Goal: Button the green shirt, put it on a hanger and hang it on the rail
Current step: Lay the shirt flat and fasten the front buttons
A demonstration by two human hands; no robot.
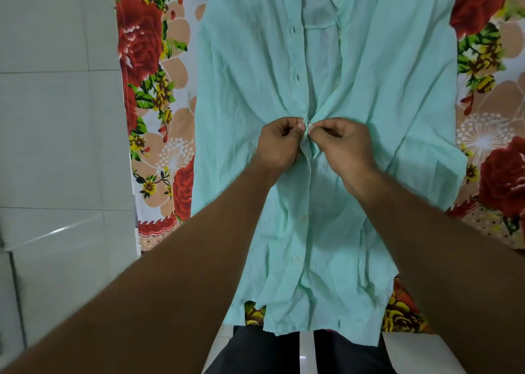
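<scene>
- Two hands meet at the front opening of the green shirt (244, 89): left hand (279, 143) at 9 o'clock of it, right hand (345, 149) at 3 o'clock, fingers curled, both pinching the fabric edges.
- Shirt lies flat on floral sheet (147, 47), collar at 12 o'clock, hem at 6.
- Closed buttons (295, 259) at 6 o'clock of hands; front gapes toward 12.

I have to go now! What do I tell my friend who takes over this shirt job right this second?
Left hand: pinches one front edge of the shirt at its middle.
Right hand: pinches the other edge there, at a button.
The shirt lies front up on the flowery bedsheet.
Done: the two lower buttons look fastened.
Left: this button, the open buttonholes above, then hanger and rail, neither in view.
</scene>
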